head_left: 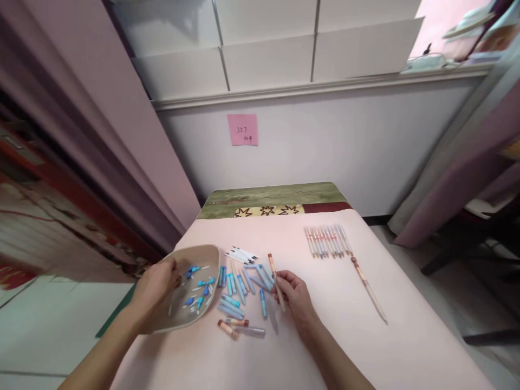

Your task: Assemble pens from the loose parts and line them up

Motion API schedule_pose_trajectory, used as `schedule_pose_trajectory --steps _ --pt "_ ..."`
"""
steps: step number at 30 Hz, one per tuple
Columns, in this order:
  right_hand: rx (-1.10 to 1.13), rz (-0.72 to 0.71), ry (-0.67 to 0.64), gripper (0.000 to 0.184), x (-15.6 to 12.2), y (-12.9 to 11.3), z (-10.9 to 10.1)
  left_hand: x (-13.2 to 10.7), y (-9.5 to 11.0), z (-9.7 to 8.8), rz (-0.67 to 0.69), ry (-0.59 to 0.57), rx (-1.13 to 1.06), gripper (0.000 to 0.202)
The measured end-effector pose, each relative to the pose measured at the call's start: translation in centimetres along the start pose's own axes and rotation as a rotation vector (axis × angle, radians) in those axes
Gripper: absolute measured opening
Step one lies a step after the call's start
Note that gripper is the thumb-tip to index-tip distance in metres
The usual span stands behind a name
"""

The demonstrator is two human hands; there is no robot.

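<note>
My right hand [296, 295] is closed around a slim cream pen [272, 264] with a brown end, holding it slanted above the table. My left hand [156, 284] reaches over the rim into a beige basin [209, 250], fingers curled together near its inner left side; what they pinch, if anything, is hidden. Small blue clips and thin white pieces [199, 290] lie in the basin. Between my hands are scattered blue pen parts [231, 310], white refills with dark tips [242, 254], brown-and-cream tubes [227, 329] and a clear grey tube [254, 331].
A row of pens [327, 241] lies at the table's back right. One longer pen with a brown top [369, 290] lies apart, near the right edge. The pink-white table cover [337, 352] stops short of the green far end. A pink note [242, 130] is on the wall.
</note>
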State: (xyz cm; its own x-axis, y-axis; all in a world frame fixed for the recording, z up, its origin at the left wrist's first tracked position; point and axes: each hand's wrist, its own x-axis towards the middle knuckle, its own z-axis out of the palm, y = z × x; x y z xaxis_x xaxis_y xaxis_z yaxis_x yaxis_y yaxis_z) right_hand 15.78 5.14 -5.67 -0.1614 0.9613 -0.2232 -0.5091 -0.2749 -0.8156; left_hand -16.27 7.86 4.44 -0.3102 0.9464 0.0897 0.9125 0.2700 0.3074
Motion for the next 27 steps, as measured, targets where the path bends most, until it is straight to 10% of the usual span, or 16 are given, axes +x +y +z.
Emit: schedule_pose_trajectory --steps 4,12,27 --pt "-0.007 -0.059 -0.021 0.028 -0.1 -0.8 0.1 -2.0 3.2 -2.0 0.097 0.123 -0.153 0.014" --pt "-0.504 -0.294 0.043 0.027 -5.3 -2.4 1.6 -8.6 12.8 2.0 -0.159 -0.328 -1.496 0.036" --pt "-0.835 -0.438 0.149 0.023 -9.1 -2.0 4.0 -11.2 10.5 1.8 -0.175 -0.469 -1.602 0.029"
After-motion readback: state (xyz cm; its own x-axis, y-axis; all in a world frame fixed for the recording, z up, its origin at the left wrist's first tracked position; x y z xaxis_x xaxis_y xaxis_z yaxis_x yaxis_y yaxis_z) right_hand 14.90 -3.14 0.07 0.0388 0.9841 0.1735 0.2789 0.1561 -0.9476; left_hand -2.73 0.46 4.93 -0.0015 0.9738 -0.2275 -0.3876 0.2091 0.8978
